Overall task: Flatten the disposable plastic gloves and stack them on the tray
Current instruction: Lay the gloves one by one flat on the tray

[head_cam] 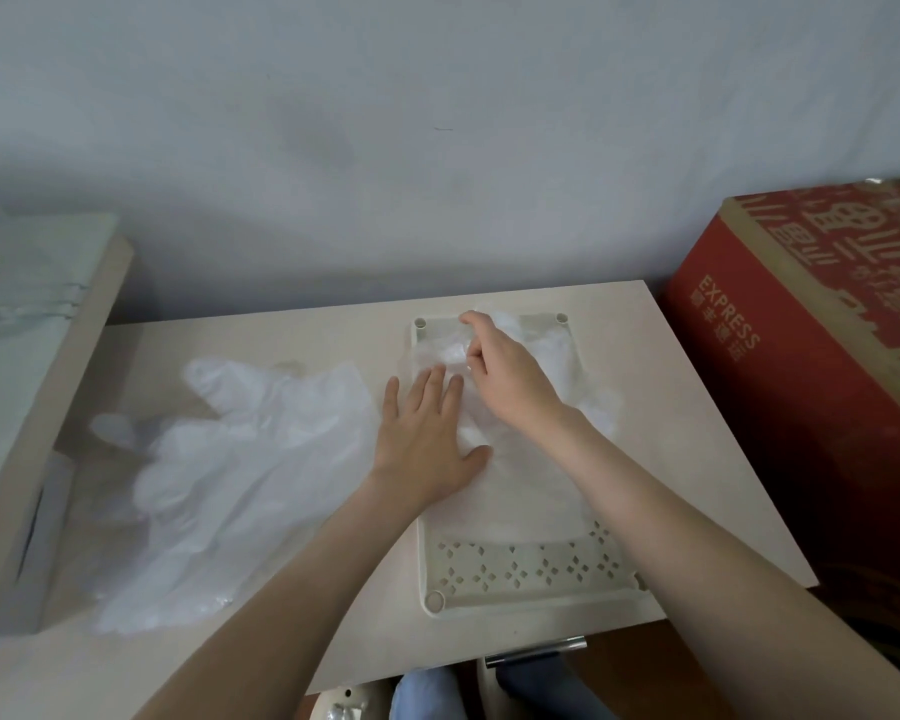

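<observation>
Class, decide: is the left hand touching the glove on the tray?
Touching. The head view shows the left hand pressing flat on the glove lying on the tray.

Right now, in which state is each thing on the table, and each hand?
Tray: flat on the table, near end bare.
Glove on the tray: spread out, wrinkled at the far end.
Left hand: open, pressing flat on that glove.
Right hand: pinching the glove's far end.
Pile of gloves: loose, crumpled, left of the tray.

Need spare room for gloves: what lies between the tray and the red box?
In the head view, a bare strip of table, with glove plastic spilling over the tray's rim.
</observation>
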